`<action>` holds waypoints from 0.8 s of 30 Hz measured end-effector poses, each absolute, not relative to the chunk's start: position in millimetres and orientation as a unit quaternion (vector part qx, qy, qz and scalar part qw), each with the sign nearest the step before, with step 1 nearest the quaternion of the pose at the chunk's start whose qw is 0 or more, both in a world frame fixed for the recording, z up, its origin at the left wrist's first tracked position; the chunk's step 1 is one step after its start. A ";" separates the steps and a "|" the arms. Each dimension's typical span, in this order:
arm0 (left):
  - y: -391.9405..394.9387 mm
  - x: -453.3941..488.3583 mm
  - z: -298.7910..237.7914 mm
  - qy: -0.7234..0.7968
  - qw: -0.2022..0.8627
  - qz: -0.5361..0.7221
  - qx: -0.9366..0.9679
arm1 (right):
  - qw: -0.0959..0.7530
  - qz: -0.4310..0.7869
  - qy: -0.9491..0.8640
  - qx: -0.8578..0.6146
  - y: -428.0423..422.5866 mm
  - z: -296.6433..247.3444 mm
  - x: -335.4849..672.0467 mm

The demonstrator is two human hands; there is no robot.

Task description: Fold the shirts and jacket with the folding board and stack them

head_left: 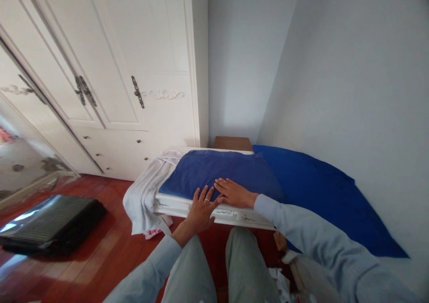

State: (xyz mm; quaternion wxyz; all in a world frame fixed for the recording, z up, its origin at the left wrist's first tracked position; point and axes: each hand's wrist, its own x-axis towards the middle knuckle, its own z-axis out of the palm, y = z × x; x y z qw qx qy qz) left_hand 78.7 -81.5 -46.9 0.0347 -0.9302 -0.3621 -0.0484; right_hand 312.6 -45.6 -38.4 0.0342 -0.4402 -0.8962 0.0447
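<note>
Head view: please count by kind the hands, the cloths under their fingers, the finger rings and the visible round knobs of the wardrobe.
Left hand: 1
Right hand: 1
Blue cloth: 1
Ring: 1
Knobs: 5
Total: 9

From afar I saw a white wardrobe [157,35] with dark handles [137,92], a black case [50,227] that lay on the reddish wooden floor [114,195], a brown boxy piece [233,143] near plain grey walls [351,70]

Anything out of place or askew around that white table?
Yes, mildly: the white cloth hangs bunched over the left end of the white table, untidy next to the blue fabric spread mostly flat beside it. Crumpled white material also shows low at the right, like litter. I see no spill.
</note>
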 end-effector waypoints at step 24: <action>-78.1 80.1 -55.4 -0.376 0.047 -0.104 -0.919 | 0.121 -0.054 -0.734 -0.666 -180.4 -23.6 478.0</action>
